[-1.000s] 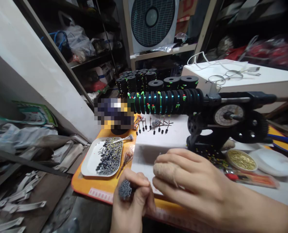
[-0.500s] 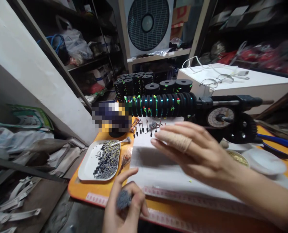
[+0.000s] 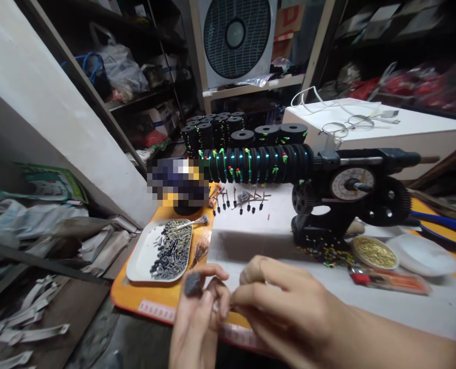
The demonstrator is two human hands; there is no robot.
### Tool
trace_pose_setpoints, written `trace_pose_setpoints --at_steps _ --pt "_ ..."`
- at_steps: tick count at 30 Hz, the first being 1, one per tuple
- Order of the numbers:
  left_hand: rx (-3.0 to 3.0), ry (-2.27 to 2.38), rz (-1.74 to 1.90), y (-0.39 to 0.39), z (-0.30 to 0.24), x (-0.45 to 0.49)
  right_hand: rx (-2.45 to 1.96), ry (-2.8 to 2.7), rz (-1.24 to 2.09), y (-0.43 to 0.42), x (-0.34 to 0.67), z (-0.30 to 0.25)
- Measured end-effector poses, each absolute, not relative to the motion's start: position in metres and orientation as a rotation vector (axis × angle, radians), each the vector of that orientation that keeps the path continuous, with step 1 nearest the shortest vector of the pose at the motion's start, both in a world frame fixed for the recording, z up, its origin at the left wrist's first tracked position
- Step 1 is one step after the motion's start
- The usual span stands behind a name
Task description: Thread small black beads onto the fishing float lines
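Observation:
My left hand (image 3: 202,312) is half closed at the table's front edge, a dark grey putty-like lump (image 3: 193,284) lodged between thumb and forefinger. Its fingertips meet those of my right hand (image 3: 285,302), which is pinched shut beside it; a beige wrap covers one of its fingers. Whatever is between the fingertips is too small to make out. Beyond the hands, a black ribbed roll (image 3: 258,165), wound with bright green ties and beads, sits on a geared machine with a dial (image 3: 353,183). Several small black weights (image 3: 241,210) hang below the roll.
A white tray (image 3: 137,264) of small grey and black pieces stands left on the orange table. At right are a bowl of gold bits (image 3: 376,252), a white dish (image 3: 422,254), scattered beads (image 3: 325,248) and blue-handled pliers (image 3: 441,223). Black spools (image 3: 243,137) stand behind the machine.
My right hand has come down and left from in front of the machine to meet my left hand, its fingers now pinched. The gears and bead pile are uncovered. The lump shows higher in my left hand.

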State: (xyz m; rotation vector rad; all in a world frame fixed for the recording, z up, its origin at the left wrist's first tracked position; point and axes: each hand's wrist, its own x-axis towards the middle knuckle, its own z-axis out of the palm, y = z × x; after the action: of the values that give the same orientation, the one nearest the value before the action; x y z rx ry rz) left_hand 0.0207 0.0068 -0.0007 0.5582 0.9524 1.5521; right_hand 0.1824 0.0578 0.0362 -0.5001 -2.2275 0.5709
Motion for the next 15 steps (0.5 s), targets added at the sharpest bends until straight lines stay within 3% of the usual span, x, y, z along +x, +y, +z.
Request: trace_pose_setpoints --at_steps 8,15 --pt "0.617 0.976 1.366 0.005 -0.018 0.035 -0.722 -1.963 0.917 0.07 0.181 0.036" --pt "0.925 1.352 1.253 0.004 -0.008 0.032 -0.709 -1.951 0.912 0.071 0.182 0.034"
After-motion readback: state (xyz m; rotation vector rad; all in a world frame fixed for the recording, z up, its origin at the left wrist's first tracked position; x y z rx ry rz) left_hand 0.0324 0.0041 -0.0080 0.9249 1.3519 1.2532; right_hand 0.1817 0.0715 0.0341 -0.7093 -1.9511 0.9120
